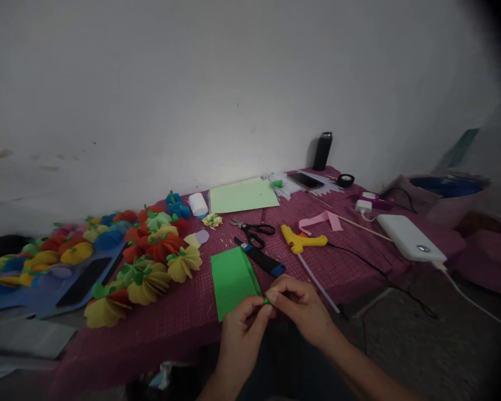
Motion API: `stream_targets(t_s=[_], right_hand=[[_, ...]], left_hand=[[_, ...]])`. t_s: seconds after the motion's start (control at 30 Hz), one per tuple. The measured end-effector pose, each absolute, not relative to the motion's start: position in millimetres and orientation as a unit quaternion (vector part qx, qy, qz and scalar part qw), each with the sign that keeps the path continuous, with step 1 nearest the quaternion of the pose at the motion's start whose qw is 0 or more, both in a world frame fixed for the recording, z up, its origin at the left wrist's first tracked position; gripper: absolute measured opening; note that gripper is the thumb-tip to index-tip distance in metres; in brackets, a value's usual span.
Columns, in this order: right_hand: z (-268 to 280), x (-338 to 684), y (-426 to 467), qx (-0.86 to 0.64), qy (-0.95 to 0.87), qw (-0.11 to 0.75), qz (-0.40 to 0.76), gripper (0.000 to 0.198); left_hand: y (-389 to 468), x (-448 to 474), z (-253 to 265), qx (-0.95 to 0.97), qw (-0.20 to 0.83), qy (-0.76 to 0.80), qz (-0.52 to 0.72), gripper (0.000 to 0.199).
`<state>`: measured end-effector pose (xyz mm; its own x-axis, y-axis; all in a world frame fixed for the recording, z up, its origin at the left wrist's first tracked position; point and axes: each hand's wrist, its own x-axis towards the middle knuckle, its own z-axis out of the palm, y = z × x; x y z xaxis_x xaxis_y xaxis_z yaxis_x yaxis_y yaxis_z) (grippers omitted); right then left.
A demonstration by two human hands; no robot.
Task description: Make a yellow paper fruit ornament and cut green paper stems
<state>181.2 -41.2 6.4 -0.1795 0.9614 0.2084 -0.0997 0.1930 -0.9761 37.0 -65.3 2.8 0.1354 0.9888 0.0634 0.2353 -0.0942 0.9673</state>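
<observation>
Both hands meet at the table's front edge, fingertips pinched around a small piece of green paper point(267, 301). My left hand point(244, 328) is closed on its left side, and my right hand point(298, 303) pinches it from the right. Fingers hide most of the piece. Just beyond my left hand lies a folded green sheet of paper point(232, 281). A utility knife point(262, 259) with a black and blue handle rests beside the sheet's upper right corner. Past it are black-handled scissors point(254, 230), blades apart. A yellow glue gun point(303, 239) lies beyond my right hand, with a glue stick point(317, 281) below it.
Colourful paper pumpkins point(162, 245) crowd the table's left side. Pale green sheets point(244, 196) lie at the back by the wall. To the right are a pink ribbon point(321, 221), a wooden stick point(363, 226), a white power bank point(411, 238) with cables, and a black bottle point(323, 151).
</observation>
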Motion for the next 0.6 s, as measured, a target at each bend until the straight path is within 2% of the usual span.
stream_targets(t_s=[0.23, 0.37, 0.5, 0.6], right_hand=[[-3, 169, -35, -0.373, -0.556, 0.513, 0.538, 0.022], [-6, 163, -25, -0.382, -0.562, 0.483, 0.552, 0.02], [-1, 163, -5, -0.43, -0.628, 0.46, 0.457, 0.021], [2, 169, 18, -0.493, -0.653, 0.468, 0.334, 0.026]], left_hand=[[-59, 29, -3, 0.603, 0.439, 0.509, 0.429, 0.024], [-50, 25, -11, 0.533, 0.496, 0.516, 0.451, 0.022], [-33, 11, -14, 0.438, 0.542, 0.527, 0.487, 0.025], [-15, -4, -11, 0.402, 0.546, 0.516, 0.523, 0.027]])
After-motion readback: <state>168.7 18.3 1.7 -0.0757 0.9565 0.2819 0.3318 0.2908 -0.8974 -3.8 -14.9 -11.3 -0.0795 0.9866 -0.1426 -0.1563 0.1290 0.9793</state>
